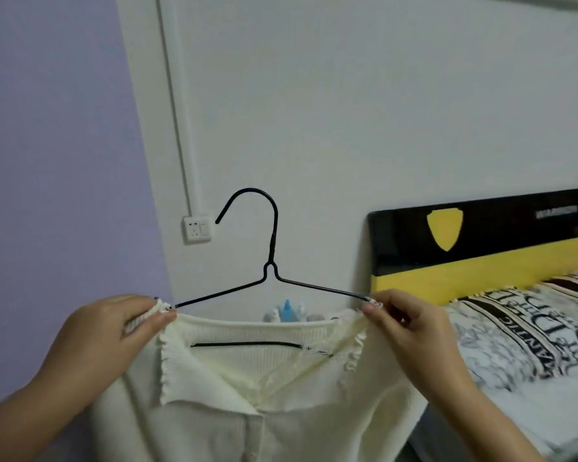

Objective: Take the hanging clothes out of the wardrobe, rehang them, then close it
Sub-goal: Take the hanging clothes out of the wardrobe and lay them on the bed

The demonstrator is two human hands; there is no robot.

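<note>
Left hand (114, 331) and right hand (404, 325) each pinch a shoulder of the cream top (264, 395) on the black hanger (271, 261)

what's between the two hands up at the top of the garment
In the head view, the black wire hanger spans from left hand to right hand, with the cream top neckline stretched just below it.

Wire hanger (270, 261): black. Knit top (247, 395): cream, ruffled collar edge. Left wall (47, 145): lilac. Rear wall (347, 111): white. Headboard (498, 248): black and yellow, yellow shield emblem. Bedding (531, 335): white with black lettered stripes and grey floral print.
</note>
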